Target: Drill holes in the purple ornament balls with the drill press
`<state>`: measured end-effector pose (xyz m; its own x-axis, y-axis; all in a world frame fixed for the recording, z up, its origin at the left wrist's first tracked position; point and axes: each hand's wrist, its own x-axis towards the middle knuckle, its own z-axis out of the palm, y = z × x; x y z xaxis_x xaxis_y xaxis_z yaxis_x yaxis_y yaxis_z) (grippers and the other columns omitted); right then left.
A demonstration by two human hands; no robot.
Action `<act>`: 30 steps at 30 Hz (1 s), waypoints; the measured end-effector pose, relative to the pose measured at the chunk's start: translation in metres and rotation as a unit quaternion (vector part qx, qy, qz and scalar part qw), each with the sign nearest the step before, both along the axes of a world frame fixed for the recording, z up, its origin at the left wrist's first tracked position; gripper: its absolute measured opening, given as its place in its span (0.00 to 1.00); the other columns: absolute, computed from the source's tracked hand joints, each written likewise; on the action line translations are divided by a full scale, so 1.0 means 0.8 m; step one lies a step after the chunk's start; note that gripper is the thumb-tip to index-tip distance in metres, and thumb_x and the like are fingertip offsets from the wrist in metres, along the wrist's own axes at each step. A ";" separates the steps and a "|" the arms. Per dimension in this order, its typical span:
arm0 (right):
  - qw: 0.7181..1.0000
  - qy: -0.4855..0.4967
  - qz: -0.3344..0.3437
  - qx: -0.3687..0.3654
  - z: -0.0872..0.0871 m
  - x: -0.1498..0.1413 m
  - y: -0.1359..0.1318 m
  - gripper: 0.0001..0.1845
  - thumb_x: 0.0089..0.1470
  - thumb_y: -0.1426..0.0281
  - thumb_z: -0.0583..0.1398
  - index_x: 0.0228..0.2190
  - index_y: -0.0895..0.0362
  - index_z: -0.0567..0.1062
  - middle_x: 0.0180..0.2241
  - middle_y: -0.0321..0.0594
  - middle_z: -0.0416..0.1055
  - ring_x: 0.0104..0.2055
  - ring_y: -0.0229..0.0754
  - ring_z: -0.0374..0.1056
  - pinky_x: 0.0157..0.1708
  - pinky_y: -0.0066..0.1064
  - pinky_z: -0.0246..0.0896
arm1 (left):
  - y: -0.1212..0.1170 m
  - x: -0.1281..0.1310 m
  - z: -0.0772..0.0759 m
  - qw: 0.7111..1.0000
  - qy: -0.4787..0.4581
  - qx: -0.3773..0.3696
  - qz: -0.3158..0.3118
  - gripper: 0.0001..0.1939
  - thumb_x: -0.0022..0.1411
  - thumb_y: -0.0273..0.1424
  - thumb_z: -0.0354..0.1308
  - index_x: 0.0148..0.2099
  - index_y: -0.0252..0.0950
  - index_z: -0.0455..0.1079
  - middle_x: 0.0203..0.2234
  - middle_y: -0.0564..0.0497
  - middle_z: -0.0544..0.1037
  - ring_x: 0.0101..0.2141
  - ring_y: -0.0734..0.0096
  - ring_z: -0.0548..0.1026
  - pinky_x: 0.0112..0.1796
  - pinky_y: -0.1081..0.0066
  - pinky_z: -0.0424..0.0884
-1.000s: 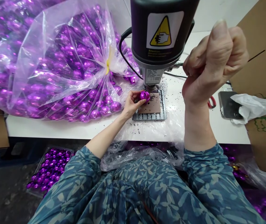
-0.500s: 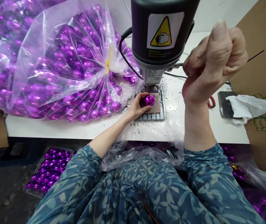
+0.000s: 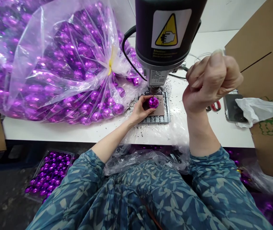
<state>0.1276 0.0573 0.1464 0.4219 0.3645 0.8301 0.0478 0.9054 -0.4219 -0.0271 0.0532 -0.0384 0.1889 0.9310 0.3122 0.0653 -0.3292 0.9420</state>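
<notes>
My left hand [image 3: 140,110] pinches a shiny purple faceted ball [image 3: 153,102] between thumb and fingers. The ball rests on a brown square board [image 3: 159,110] over the slotted metal base [image 3: 150,120] of a bench drill press [image 3: 163,35]. Directly above the ball is the drill's chuck [image 3: 154,90]; the bit's tip meets the top of the ball, though whether it is inside I cannot tell. Raised at the right, my right hand [image 3: 211,80] is closed around the drill press handle [image 3: 183,67], whose grip is mostly hidden by the fingers.
A big clear bag of purple balls [image 3: 66,70] fills the table's left. To the right lie red-handled scissors [image 3: 216,106], a phone [image 3: 232,111], a white tissue [image 3: 256,110] and a cardboard box [image 3: 270,38]. Below the table edge is a tray of purple balls [image 3: 50,175]. Dark shavings surround the base.
My right hand has come down and slightly left, with the handle in it. My left hand stays in place on the ball.
</notes>
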 end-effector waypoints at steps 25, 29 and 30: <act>1.000 -0.011 -0.010 0.008 -0.004 0.003 0.007 0.31 0.63 0.57 0.63 0.17 0.54 0.54 0.14 0.29 0.45 0.15 0.29 0.45 0.19 0.34 0.42 | -0.003 0.003 0.001 1.000 -0.021 -0.013 0.003 0.32 0.56 0.39 0.77 0.59 0.38 0.69 0.54 0.42 0.81 0.55 0.54 0.81 0.61 0.50 0.76; 1.000 0.013 0.016 -0.022 0.040 -0.007 0.014 0.36 0.53 0.42 0.62 0.19 0.54 0.51 0.14 0.27 0.45 0.14 0.26 0.44 0.18 0.31 0.35 | -0.017 -0.001 0.017 0.997 0.022 0.033 0.061 0.28 0.59 0.40 0.76 0.57 0.39 0.71 0.54 0.42 0.80 0.54 0.56 0.81 0.57 0.53 0.79; 0.999 0.014 0.017 -0.025 0.044 -0.008 0.017 0.37 0.51 0.40 0.61 0.19 0.55 0.50 0.13 0.27 0.45 0.13 0.26 0.44 0.17 0.31 0.33 | -0.025 -0.002 0.022 0.995 0.045 0.053 0.071 0.27 0.60 0.40 0.76 0.56 0.39 0.71 0.54 0.43 0.81 0.54 0.56 0.81 0.56 0.53 0.79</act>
